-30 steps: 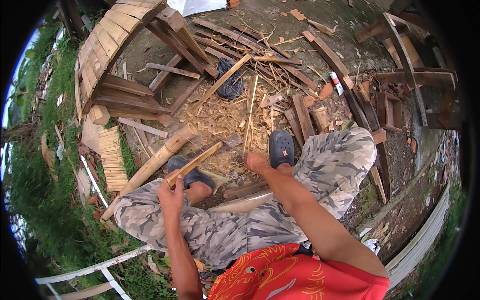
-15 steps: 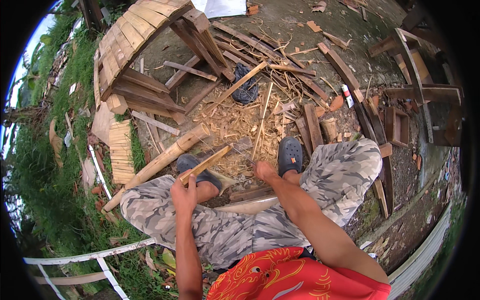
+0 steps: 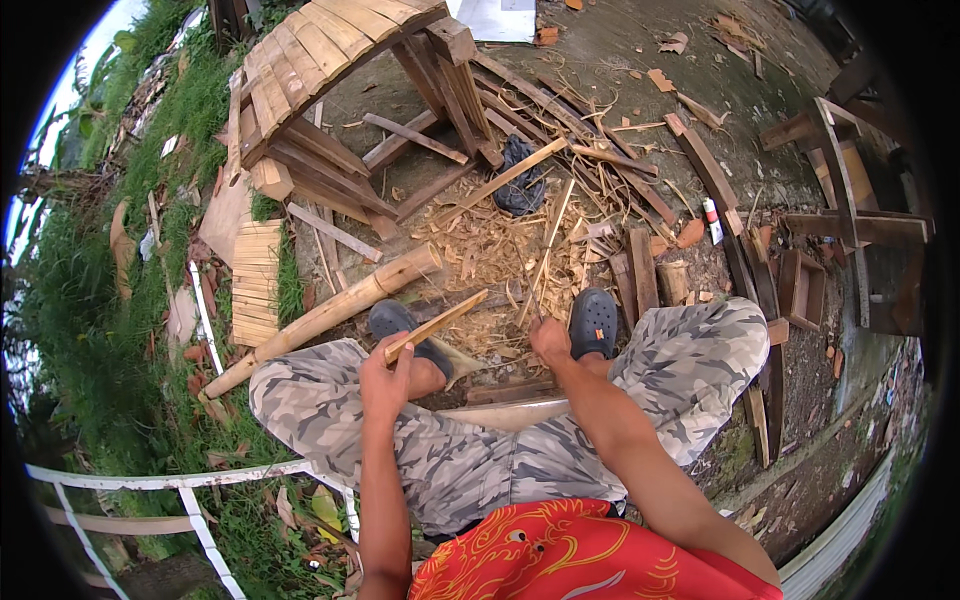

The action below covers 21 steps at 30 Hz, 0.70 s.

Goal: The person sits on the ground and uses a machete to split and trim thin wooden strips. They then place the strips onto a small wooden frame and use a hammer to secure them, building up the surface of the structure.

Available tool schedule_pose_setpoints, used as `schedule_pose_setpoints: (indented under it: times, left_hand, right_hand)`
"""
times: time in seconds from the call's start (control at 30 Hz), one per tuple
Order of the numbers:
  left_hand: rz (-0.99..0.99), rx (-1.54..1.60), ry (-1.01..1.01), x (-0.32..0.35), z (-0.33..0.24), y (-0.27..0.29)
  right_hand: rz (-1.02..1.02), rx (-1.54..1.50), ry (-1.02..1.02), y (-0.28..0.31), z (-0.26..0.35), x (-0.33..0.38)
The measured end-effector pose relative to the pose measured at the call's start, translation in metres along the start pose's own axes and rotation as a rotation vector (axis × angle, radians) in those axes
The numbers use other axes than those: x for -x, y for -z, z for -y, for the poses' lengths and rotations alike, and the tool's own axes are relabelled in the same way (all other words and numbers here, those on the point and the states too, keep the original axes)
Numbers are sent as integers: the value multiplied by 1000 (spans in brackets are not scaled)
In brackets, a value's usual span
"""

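Since a second ago, left hand (image 3: 385, 372) lifts its short split bamboo stick (image 3: 436, 325) slightly, fingers clamped; right hand (image 3: 550, 340) grips something thin, can't tell what.

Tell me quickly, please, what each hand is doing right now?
Left hand: closed around the near end of a bamboo strip.
Right hand: closed; what it holds, possibly a thin sliver, cannot be told.

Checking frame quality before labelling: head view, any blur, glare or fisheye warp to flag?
Head view: even daylight, no hard shadows, no glare; sky blown white at the upper left rim. Strong fisheye bend, so the white rail curves and black corners mask the rim. Centre sharp: left hand on the bamboo stick, right hand and the thick bamboo pole all crisp; no motion blur apparent.
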<state>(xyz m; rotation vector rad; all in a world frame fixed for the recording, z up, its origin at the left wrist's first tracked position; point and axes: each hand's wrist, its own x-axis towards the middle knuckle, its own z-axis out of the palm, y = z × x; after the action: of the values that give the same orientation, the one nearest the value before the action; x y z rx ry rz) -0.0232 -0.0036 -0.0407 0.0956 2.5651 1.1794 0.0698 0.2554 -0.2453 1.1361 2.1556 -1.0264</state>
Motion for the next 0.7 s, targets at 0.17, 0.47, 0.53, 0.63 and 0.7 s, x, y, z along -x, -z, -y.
schedule_pose_setpoints:
  times: [0.17,0.47,0.53,0.63,0.7]
  left_hand:
    - [-41,-209,-321,5,-18,0]
    - [-54,-247,-248,7,-23,-6]
    - [-93,-233,-281,5,-21,-8]
    - [-124,-192,-262,5,-24,-6]
    - [-146,-138,-306,5,-33,0]
  right_hand:
    - [-25,11,443,24,45,11]
    - [-4,-90,835,-6,80,77]
    - [56,70,583,-11,59,59]
    - [133,278,204,-2,26,19]
    - [149,308,96,10,6,4]
